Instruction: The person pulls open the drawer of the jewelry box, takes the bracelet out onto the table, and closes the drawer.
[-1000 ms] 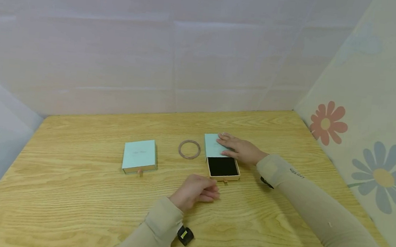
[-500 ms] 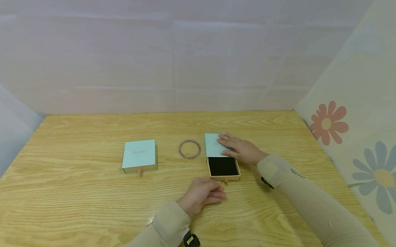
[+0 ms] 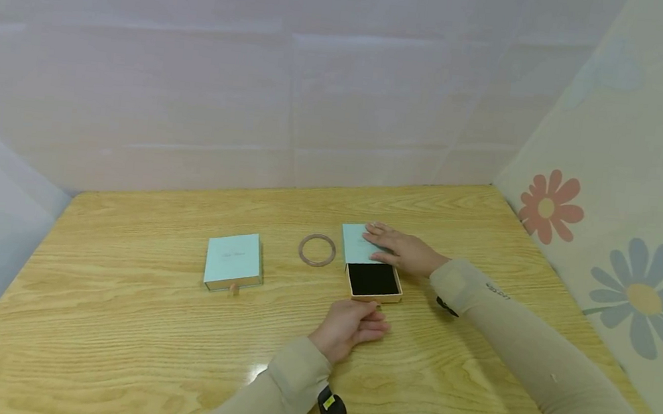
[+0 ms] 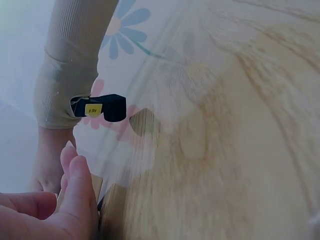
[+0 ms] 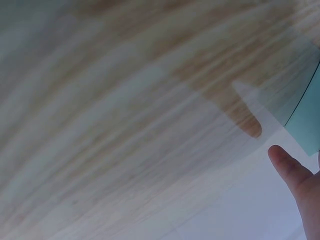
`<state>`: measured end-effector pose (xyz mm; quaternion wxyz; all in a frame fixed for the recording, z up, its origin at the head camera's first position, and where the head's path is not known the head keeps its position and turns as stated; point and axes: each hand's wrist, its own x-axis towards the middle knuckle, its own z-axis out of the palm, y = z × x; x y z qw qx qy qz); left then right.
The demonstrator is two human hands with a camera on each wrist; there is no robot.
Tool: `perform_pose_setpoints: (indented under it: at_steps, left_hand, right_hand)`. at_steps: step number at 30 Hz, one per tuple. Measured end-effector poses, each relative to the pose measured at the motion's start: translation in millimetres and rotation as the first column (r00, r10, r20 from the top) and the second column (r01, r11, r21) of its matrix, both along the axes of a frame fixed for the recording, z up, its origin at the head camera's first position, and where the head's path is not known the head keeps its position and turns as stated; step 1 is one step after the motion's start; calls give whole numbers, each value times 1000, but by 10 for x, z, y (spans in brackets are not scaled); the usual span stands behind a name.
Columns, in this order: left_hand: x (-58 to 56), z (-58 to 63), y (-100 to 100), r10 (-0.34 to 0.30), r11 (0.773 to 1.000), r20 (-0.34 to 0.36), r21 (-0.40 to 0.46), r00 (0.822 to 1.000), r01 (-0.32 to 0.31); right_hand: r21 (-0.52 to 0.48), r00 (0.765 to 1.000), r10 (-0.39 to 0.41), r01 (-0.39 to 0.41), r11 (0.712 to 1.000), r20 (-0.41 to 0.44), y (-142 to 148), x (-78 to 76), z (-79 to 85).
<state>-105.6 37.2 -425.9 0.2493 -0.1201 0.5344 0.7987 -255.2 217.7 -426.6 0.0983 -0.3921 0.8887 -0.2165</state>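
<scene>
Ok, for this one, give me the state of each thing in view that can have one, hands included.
Left box: closed.
Right box: open, its drawer pulled partly out, black inside.
Ring: lying flat between the boxes.
Left hand: at the drawer's front, contact unclear.
Right hand: resting on the right box's top.

A wooden table [image 3: 115, 333] spreads before me; beyond it I see a creased pale wall [image 3: 211, 89]; on the side wall [image 3: 659, 165] to my right, a red flower [image 3: 546, 208] and, nearer me, a blue flower [image 3: 643, 299].
</scene>
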Motion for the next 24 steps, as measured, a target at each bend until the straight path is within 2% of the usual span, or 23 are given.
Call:
perform_pose_setpoints:
  at_steps: [8,24]
  left_hand:
    - [-44,-24,104,14,999,48,51,999,-17]
    - [-83,-23,150,0,996,67,90,998,-6]
  right_hand:
    - [8,1000,-3,2,1000,22,-13,11,9]
    - [20,1000,-12,12,1000,15,-13,13,34]
